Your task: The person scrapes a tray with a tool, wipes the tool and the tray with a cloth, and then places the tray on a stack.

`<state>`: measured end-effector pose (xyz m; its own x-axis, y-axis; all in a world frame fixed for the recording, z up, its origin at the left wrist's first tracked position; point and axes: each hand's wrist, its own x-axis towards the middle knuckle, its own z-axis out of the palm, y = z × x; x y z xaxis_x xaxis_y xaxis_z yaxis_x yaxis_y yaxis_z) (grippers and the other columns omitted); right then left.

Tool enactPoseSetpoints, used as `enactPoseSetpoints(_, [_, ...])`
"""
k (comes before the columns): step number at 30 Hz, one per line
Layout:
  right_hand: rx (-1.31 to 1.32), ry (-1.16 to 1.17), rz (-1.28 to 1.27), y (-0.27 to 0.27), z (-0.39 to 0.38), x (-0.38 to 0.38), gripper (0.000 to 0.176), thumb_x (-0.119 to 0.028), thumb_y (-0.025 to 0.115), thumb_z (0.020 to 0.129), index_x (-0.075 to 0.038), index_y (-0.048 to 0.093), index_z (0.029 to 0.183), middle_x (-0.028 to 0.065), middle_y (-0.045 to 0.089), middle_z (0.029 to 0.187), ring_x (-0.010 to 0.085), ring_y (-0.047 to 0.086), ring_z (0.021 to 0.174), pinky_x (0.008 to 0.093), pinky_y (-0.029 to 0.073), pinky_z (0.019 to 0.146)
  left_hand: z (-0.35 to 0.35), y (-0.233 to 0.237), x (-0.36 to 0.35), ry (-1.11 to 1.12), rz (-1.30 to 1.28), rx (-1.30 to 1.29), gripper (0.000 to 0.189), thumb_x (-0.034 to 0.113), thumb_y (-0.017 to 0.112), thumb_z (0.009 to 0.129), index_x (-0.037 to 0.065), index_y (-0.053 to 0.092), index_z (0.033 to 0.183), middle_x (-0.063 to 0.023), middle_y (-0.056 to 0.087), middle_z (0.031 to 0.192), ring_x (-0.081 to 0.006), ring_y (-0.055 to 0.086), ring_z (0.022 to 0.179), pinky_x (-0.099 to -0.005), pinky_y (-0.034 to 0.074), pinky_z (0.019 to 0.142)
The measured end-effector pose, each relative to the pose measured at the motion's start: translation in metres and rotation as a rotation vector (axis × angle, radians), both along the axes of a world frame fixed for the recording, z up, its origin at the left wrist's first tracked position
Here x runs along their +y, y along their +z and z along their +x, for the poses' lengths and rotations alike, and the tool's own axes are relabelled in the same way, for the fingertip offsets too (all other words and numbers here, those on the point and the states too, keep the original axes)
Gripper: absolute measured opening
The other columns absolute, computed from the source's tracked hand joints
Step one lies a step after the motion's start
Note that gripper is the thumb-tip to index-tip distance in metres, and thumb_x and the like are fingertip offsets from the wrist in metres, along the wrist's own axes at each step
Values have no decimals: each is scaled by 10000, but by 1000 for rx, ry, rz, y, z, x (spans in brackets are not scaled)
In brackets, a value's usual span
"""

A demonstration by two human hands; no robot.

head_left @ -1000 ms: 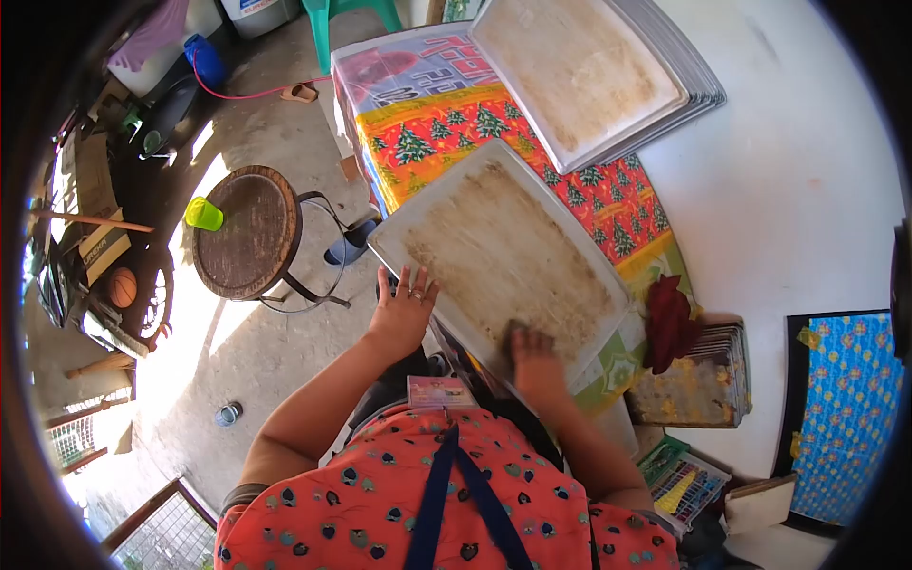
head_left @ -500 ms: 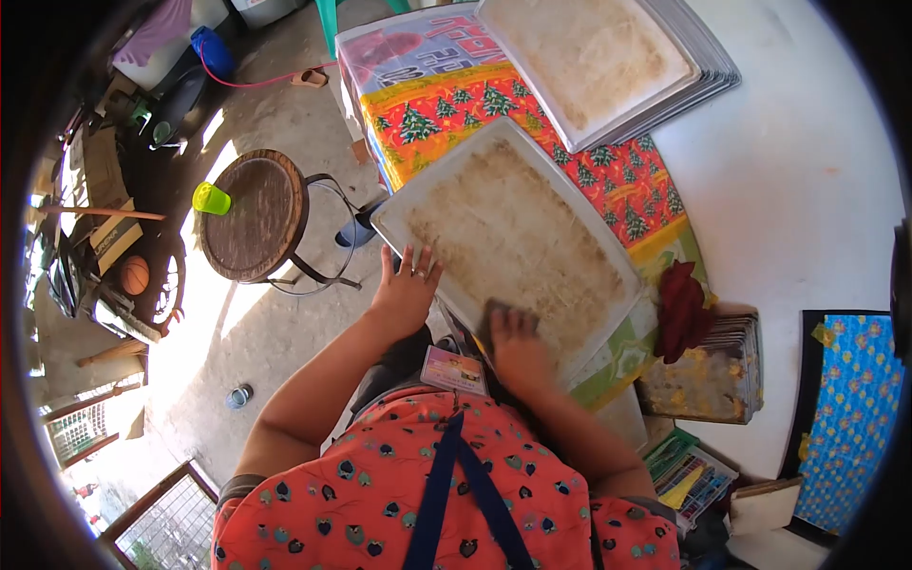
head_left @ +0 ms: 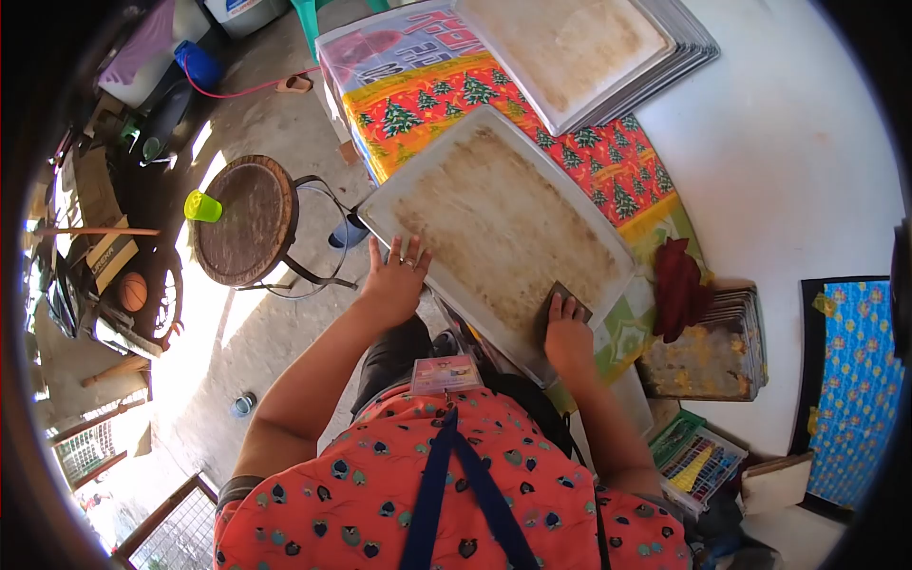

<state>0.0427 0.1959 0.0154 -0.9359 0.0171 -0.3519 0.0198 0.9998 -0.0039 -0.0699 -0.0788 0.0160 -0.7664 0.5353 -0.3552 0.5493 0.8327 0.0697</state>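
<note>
A large baking tray [head_left: 494,214] with brown stains lies slanted on the table in front of me. My left hand [head_left: 394,282] rests on its near left rim, fingers spread over the edge, a ring on one of them. Near the tray's lower right corner, my right hand [head_left: 567,337] is closed over a dark flat square pad [head_left: 573,302], pressed against the tray's surface. Part of the pad is hidden under the fingers. A dark red cloth [head_left: 680,290] lies crumpled just right of the tray.
A stack of similar trays [head_left: 570,57] stands at the table's far end, on a Christmas-tree cloth [head_left: 608,180]. More stained trays [head_left: 703,356] are piled at right. A round stool [head_left: 247,228] bears a green cup [head_left: 202,206]. A blue patterned panel [head_left: 860,389] is far right.
My right hand has moved right across the tray with the pad, toward its lower right corner. My left hand stays on the rim. The whole view has shifted slightly.
</note>
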Motion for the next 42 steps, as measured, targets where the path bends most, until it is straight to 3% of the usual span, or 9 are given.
enactPoseSetpoints(4, [21,331,55,3,40,-44,538,-156,472,833,60,374,1316,273,473,1235,430,527,1060,502,489,811,2,-5,-1,22,47,0,642,180,538,827,75,320,1421,-169,252,1495,-390,214,1381,-687,66,1043])
enactPoseSetpoints(15, [-80,216,-45,14,19,-57,529,-136,463,839,74,367,1315,336,452,1250,478,519,1073,520,484,842,4,-5,-5,52,88,-3,651,157,537,814,103,319,1425,-146,247,1503,-356,220,1387,-689,58,1044])
enactPoseSetpoints(19, [57,-141,-38,0,-40,8,543,-148,462,838,35,367,1341,320,484,1243,441,569,1034,515,496,827,5,-9,-5,48,76,26,637,146,520,820,92,320,1422,-147,245,1503,-357,220,1387,-691,62,1042])
enactPoseSetpoints(23, [-138,345,-54,-1,17,-67,508,-153,459,850,41,389,1314,326,494,1229,440,575,1030,506,509,799,3,-7,-4,51,80,17,621,146,501,831,84,319,1421,-149,244,1503,-358,220,1387,-699,69,1036])
enactPoseSetpoints(27, [71,-122,-79,-8,-52,2,534,-158,447,859,77,353,1329,360,476,1230,503,545,1048,542,508,794,5,-10,-3,44,53,40,626,156,503,831,85,312,1423,-152,243,1503,-358,217,1388,-704,72,1031])
enactPoseSetpoints(31, [-42,360,97,17,-11,-69,563,-147,460,849,90,326,1341,359,483,1220,485,540,1076,486,513,821,2,-9,-2,39,60,25,638,158,513,824,86,309,1425,-151,245,1502,-360,212,1389,-704,72,1031])
enactPoseSetpoints(38, [-78,-195,-87,22,-72,-22,589,-172,522,816,104,358,1310,324,476,1238,478,502,1105,530,428,929,6,-8,-1,44,47,48,648,159,529,810,84,322,1420,-157,260,1495,-374,235,1378,-699,75,1035])
enactPoseSetpoints(40, [105,299,52,-6,-30,-64,564,-165,509,828,107,363,1300,314,479,1232,453,519,1073,535,437,901,4,-11,1,44,67,90,623,157,526,812,80,350,1405,-162,292,1479,-381,264,1364,-699,80,1035])
enactPoseSetpoints(42, [272,257,104,-31,-36,-61,542,-137,491,819,84,373,1299,287,517,1145,422,535,1043,528,458,842,7,-19,1,43,76,148,587,158,522,818,76,389,1384,-168,334,1456,-389,302,1345,-701,86,1033])
